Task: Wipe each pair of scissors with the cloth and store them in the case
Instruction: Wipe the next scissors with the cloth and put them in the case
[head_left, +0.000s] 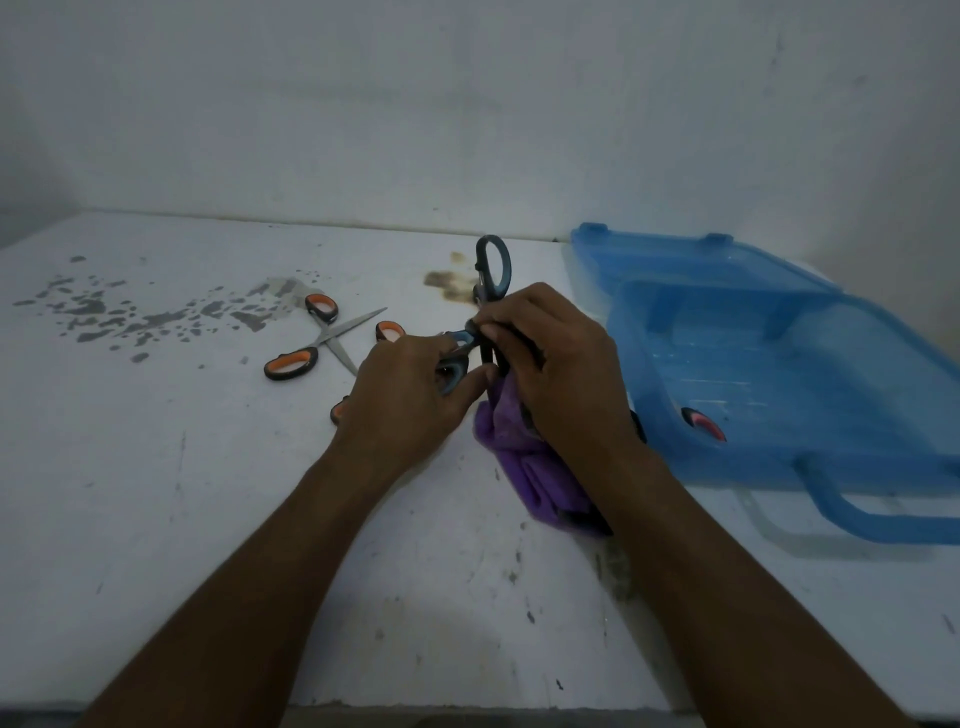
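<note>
Just left of the open blue case (779, 332), both hands grip the grey-handled scissors (493, 265) above the table (156, 493).
Left hand (410, 395) curls round the lower handle loop; right hand (556, 364) pinches the shank, with the purple cloth (530, 467) bunched under its palm, hiding the blades. Orange-handled scissors (311, 343) lie open to the left. A pink-and-black handle (702, 423) shows inside the case. Any handle markings are too blurred to read.

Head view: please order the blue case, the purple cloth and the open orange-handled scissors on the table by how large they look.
1. blue case: clearly the largest.
2-3. purple cloth and open orange-handled scissors: they look about alike. The right hand hides part of the cloth, so I do not rank these two.
</note>
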